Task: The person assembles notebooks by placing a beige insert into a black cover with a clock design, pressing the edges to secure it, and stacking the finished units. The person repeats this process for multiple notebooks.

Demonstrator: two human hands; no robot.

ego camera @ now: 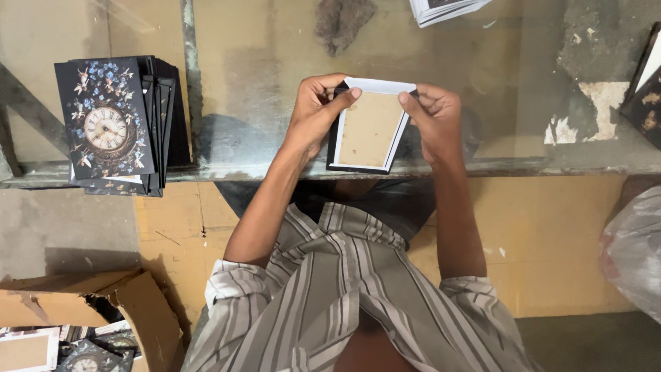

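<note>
Both my hands hold one small rectangular card (pixel 368 127) over the near edge of a glass table (pixel 261 62). The card shows a plain brown face with a white border and dark outer edges. My left hand (pixel 318 109) grips its upper left side, thumb laid across the top corner. My right hand (pixel 432 114) pinches the upper right corner. A white flap along the card's top edge sits between my thumbs.
A stack of dark cards with a clock and blue flower print (pixel 113 124) stands at the table's left. More cards lie at the top edge (pixel 444 8). A torn cardboard box (pixel 82 317) holds similar cards bottom left. A plastic bag (pixel 633 248) sits at right.
</note>
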